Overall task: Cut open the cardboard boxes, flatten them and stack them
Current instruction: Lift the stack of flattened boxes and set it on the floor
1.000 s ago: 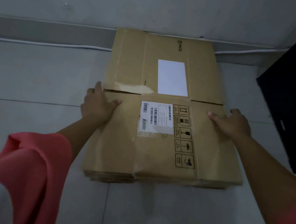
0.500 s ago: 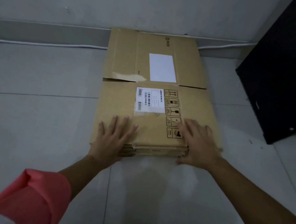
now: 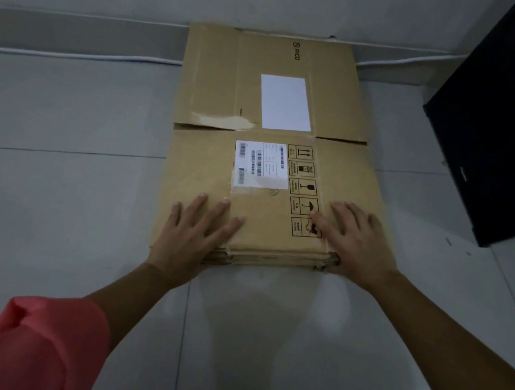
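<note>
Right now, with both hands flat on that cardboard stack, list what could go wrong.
1. The left hand and right hand press only the near end of the cardboard stack. Its layered near edge looks uneven, so sheets may slide apart.
2. The white cable disappears at the stack's far end, so a push toward the wall might pinch it.

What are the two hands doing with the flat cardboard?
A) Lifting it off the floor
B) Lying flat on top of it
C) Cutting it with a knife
B: the left hand and right hand lie with straight fingers on the near end of the flattened cardboard, which rests on the floor.
</note>
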